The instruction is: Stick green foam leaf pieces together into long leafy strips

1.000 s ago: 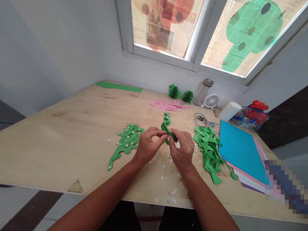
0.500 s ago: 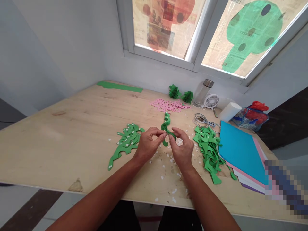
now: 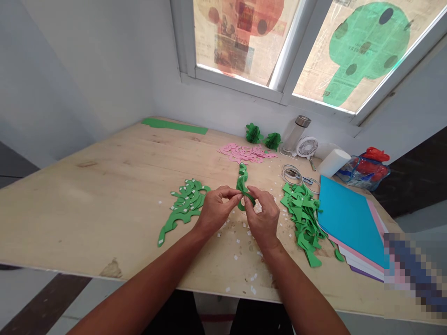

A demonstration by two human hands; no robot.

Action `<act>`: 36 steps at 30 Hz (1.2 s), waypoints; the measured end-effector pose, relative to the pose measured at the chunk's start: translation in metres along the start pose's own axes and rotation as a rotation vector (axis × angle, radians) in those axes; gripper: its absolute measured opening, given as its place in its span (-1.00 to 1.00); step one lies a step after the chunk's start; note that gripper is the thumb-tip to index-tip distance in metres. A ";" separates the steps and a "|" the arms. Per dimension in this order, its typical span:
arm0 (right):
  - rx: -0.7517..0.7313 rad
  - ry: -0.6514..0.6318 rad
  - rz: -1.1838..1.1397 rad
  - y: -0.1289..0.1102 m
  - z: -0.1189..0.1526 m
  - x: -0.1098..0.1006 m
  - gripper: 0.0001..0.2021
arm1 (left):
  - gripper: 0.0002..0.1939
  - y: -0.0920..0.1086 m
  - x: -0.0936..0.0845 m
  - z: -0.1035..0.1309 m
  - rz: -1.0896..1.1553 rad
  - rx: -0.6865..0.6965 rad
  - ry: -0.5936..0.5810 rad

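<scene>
Between my hands is a stack of green paper cutouts point(image 3: 241, 185) with wavy edges, held above the table. My left hand point(image 3: 218, 204) pinches its near left side between thumb and fingers. On the other side, my right hand point(image 3: 262, 211) grips the stack's curved lower right edge. Just left of my left hand lies a pile of green cutouts point(image 3: 186, 200) bearing small white squares. To the right of my right hand is a heap of green paper scraps point(image 3: 302, 218). Small white paper bits point(image 3: 253, 277) are scattered beneath both hands.
Pink cutouts point(image 3: 246, 152) lie farther back, with two green paper ornaments point(image 3: 253, 133) behind. A bottle point(image 3: 295, 135), small fan point(image 3: 307, 147), white roll point(image 3: 334, 162) and scissors point(image 3: 310, 180) stand or lie at right. Colored sheets point(image 3: 349, 218) are stacked at the right edge.
The stack has turned slightly in my fingers, and its layers now sit more upright. My right hand has shifted a little left, with its fingers closer to the stack.
</scene>
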State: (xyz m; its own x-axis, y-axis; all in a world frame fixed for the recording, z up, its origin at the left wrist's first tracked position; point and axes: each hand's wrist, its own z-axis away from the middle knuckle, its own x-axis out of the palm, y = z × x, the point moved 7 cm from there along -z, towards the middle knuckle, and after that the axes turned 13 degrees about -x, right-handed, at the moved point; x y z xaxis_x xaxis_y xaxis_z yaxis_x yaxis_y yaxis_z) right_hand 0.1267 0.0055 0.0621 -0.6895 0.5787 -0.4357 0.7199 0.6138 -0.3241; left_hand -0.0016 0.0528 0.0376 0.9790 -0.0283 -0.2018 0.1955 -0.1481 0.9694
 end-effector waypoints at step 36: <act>-0.063 -0.003 0.112 -0.006 0.001 0.003 -0.79 | -0.75 -0.016 0.008 -0.005 0.182 -0.171 -0.098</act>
State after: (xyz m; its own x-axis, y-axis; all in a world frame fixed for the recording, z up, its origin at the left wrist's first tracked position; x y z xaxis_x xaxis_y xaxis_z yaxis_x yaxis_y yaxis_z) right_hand 0.1202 0.0031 0.0613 -0.6045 0.6438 -0.4691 0.7860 0.5777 -0.2201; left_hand 0.0031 0.0603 0.0209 0.9904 -0.1359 -0.0268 0.0321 0.0372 0.9988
